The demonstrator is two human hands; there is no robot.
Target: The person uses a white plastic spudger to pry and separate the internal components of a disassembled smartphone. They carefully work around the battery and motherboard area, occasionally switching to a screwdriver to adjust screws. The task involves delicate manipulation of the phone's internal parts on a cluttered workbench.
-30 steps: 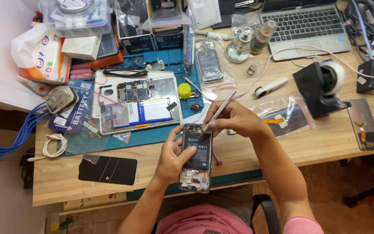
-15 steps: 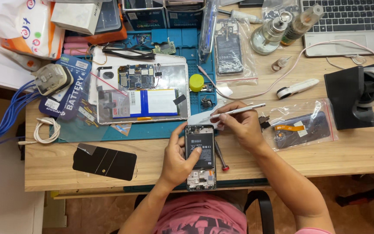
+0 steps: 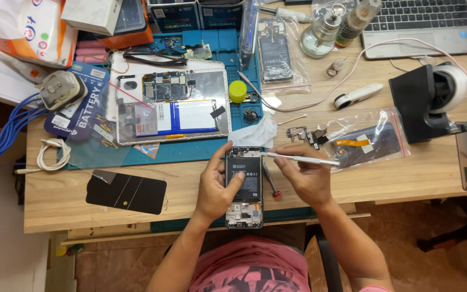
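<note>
An opened phone (image 3: 245,186) with its back removed lies at the front edge of the wooden table (image 3: 82,216), its black battery showing. My left hand (image 3: 217,184) grips the phone's left side, thumb on the battery. My right hand (image 3: 305,176) holds slim metal tweezers (image 3: 298,158) almost level, their tip touching the phone's upper right corner. A small screwdriver with a red end (image 3: 269,181) lies between my hands.
An opened tablet (image 3: 171,108) rests on a blue work mat (image 3: 222,48). A black screen panel (image 3: 126,192) lies front left. Bagged parts (image 3: 366,141), a black stand (image 3: 425,103), a laptop (image 3: 417,21), bottles, a yellow cap (image 3: 238,91), cables and boxes crowd the table.
The tweezers have swung from pointing up-right to nearly level, their tip now on the phone's top corner. My left hand keeps holding the phone. The view has shifted closer.
</note>
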